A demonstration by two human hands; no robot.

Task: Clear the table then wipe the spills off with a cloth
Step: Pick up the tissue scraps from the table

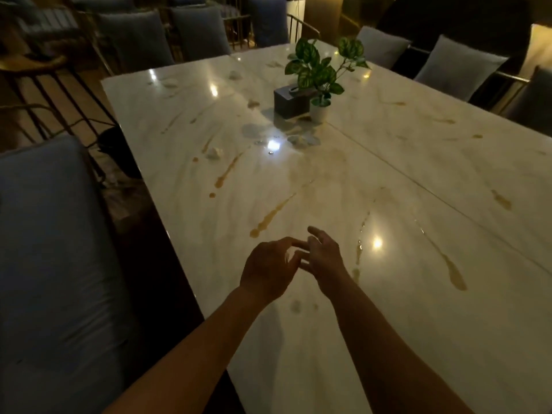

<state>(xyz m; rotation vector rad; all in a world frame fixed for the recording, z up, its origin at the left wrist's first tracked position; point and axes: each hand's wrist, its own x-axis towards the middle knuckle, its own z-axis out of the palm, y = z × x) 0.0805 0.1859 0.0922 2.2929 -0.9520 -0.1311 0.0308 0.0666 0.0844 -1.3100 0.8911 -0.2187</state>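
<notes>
A small green-leaved plant in a white round pot (319, 110) stands near the middle of the scene, its broad variegated leaves spreading up and to the right. Just beside it, on its left, sits a dark rectangular tissue box (290, 100) with an oval slot in its top. A large blue-grey cushioned chair back (56, 264) fills the near left. More blue-grey cushioned chairs (167, 37) line the far left side, with dark metal frames between them. On the right stand pale grey square cushions (460, 65) propped on chairs. Warm yellow light glows at the far right edge.
</notes>
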